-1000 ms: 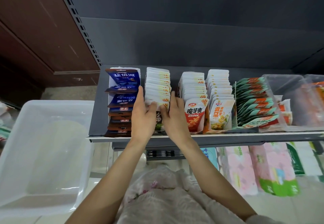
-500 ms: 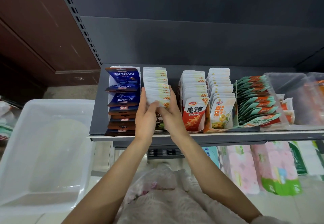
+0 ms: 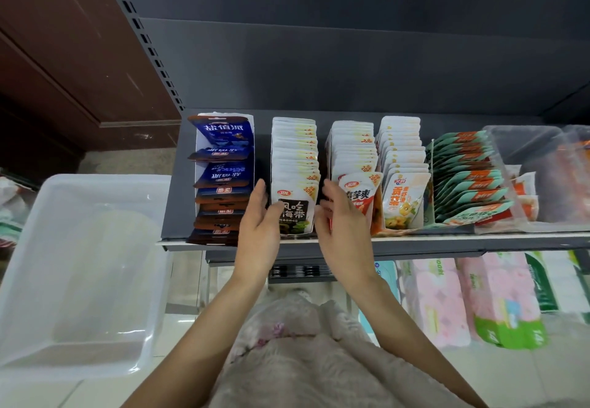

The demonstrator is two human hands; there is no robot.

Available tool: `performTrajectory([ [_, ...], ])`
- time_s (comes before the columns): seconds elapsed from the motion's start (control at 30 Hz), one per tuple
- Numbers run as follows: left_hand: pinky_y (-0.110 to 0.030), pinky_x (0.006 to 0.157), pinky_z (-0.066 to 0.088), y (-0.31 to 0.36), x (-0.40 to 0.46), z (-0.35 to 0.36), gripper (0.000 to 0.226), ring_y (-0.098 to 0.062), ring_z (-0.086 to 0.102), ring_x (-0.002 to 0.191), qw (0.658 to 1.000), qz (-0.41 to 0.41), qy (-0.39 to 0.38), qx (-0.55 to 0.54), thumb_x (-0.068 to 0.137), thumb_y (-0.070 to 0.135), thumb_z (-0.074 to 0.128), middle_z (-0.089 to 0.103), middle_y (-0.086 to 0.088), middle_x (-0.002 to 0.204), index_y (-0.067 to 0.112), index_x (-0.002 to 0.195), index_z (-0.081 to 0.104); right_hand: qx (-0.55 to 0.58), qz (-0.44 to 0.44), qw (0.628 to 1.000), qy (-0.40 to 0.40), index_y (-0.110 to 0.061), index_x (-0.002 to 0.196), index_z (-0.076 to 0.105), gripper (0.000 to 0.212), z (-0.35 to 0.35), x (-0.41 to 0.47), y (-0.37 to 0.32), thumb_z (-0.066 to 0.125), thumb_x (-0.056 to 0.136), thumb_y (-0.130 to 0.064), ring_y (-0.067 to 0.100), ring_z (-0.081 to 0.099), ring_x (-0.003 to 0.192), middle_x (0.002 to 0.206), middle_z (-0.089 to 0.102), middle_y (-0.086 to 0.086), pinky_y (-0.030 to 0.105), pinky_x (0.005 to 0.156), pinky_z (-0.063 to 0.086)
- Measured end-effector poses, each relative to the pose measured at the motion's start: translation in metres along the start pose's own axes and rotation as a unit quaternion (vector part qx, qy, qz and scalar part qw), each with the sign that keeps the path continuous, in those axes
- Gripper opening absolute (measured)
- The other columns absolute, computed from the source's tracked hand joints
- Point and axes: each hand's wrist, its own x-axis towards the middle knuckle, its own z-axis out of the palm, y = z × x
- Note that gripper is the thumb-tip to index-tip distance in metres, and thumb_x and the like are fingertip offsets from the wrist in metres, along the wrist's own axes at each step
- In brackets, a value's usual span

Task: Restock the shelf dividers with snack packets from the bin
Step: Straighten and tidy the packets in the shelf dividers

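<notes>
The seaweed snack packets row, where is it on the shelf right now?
In the head view, the seaweed packets row is second from the shelf's left end, between the blue packets and the red-fronted packets.

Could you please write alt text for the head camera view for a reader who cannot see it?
A person's left hand and right hand, fingers open, flank the front kelp snack packet in a full row on a grey shelf. Neighbouring rows hold other packets; a clear plastic bin sits lower left.

On shelf [image 3: 319, 241]: five filled packet rows [image 3: 295, 164], two clear tubs [image 3: 526, 145] at its right end. Left of shelf: one plastic bin [image 3: 79, 264]. My hands: two.
</notes>
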Motion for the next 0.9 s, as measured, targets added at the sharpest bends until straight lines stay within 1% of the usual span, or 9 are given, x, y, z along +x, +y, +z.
performTrajectory([
  [0.17, -0.004, 0.088, 0.038, 0.006, -0.008, 0.004, 0.045, 0.015, 0.049, 0.112, 0.998, 0.016, -0.024, 0.051, 0.096, 0.009, 0.043, 0.058, 0.025, 0.123, 0.033, 0.135, 0.047, 0.016, -0.009, 1.0, 0.013, -0.012, 0.131, 0.051, 0.036, 0.001, 0.005, -0.007, 0.051, 0.096, -0.018, 0.013, 0.066, 0.094, 0.111, 0.068, 0.002, 0.024, 0.079, 0.054],
  [0.3, -0.02, 0.101, 0.032, 0.011, -0.004, 0.006, 0.06, 0.002, 0.041, 0.125, 0.998, 0.004, -0.012, 0.066, 0.096, 0.014, 0.048, 0.046, 0.018, 0.14, 0.027, 0.15, 0.025, -0.011, -0.014, 1.0, 0.014, -0.016, 0.135, 0.046, 0.039, -0.002, 0.01, -0.006, 0.05, 0.096, -0.021, 0.012, 0.064, 0.097, 0.12, 0.064, -0.002, 0.02, 0.082, 0.048],
  [0.43, -0.01, 0.092, 0.03, 0.02, -0.003, 0.011, 0.063, 0.005, 0.036, 0.122, 0.998, 0.02, -0.013, 0.054, 0.096, 0.014, 0.049, 0.041, 0.019, 0.137, 0.029, 0.15, 0.019, -0.005, -0.019, 1.0, 0.006, -0.016, 0.141, 0.038, 0.048, -0.008, 0.011, -0.008, 0.051, 0.095, -0.017, 0.016, 0.06, 0.103, 0.129, 0.055, 0.003, 0.024, 0.081, 0.048],
  [0.5, -0.01, 0.091, 0.03, 0.021, 0.001, 0.012, 0.061, 0.006, 0.037, 0.119, 0.999, 0.013, -0.014, 0.048, 0.097, 0.014, 0.048, 0.043, 0.02, 0.131, 0.028, 0.149, 0.022, 0.01, -0.009, 1.0, -0.01, -0.014, 0.142, 0.037, 0.048, -0.009, 0.012, -0.008, 0.051, 0.095, -0.016, 0.016, 0.061, 0.102, 0.125, 0.059, 0.003, 0.026, 0.085, 0.05],
  [0.63, -0.025, 0.102, 0.037, 0.011, -0.002, 0.011, 0.041, -0.003, 0.048, 0.122, 0.996, 0.025, -0.021, 0.089, 0.095, 0.016, 0.048, 0.056, 0.014, 0.128, 0.026, 0.135, 0.046, 0.019, 0.029, 0.998, -0.046, -0.014, 0.134, 0.047, 0.039, -0.005, 0.007, -0.002, 0.051, 0.096, -0.018, 0.01, 0.064, 0.095, 0.112, 0.067, -0.002, 0.014, 0.082, 0.043],
  [0.7, -0.024, 0.1, 0.039, 0.004, -0.011, 0.008, 0.034, -0.002, 0.051, 0.117, 0.994, 0.042, -0.025, 0.101, 0.094, 0.011, 0.05, 0.059, 0.013, 0.121, 0.028, 0.124, 0.052, 0.042, 0.022, 0.998, -0.048, -0.012, 0.128, 0.052, 0.033, -0.002, 0.002, 0.002, 0.051, 0.096, -0.016, 0.01, 0.064, 0.095, 0.111, 0.068, 0.0, 0.015, 0.079, 0.047],
  [0.77, -0.023, 0.098, 0.041, -0.002, -0.017, 0.003, 0.035, -0.005, 0.05, 0.117, 0.991, 0.055, -0.01, 0.125, 0.092, 0.009, 0.053, 0.056, 0.01, 0.122, 0.029, 0.121, 0.051, 0.06, 0.015, 0.997, -0.045, -0.012, 0.125, 0.055, 0.03, 0.0, -0.001, 0.007, 0.051, 0.095, -0.011, 0.009, 0.063, 0.094, 0.11, 0.068, 0.001, 0.009, 0.076, 0.045],
  [0.83, -0.02, 0.092, 0.044, -0.005, -0.019, -0.005, 0.035, -0.008, 0.052, 0.111, 0.973, 0.105, 0.017, 0.207, 0.09, 0.007, 0.057, 0.054, 0.004, 0.121, 0.02, 0.122, 0.052, 0.053, 0.006, 0.998, -0.043, -0.012, 0.12, 0.058, 0.028, -0.003, 0.001, 0.012, 0.05, 0.094, -0.005, 0.008, 0.063, 0.089, 0.105, 0.069, 0.001, 0.001, 0.073, 0.039],
  [0.9, -0.022, 0.075, 0.05, -0.004, -0.017, -0.01, 0.027, -0.012, 0.058, 0.094, 0.916, 0.215, 0.032, 0.338, 0.087, 0.002, 0.061, 0.058, 0.0, 0.108, 0.014, 0.112, 0.056, 0.046, -0.01, 0.997, -0.063, -0.013, 0.116, 0.061, 0.025, -0.008, 0.008, 0.016, 0.05, 0.094, -0.005, 0.008, 0.064, 0.089, 0.102, 0.07, 0.0, 0.006, 0.073, 0.041],
])
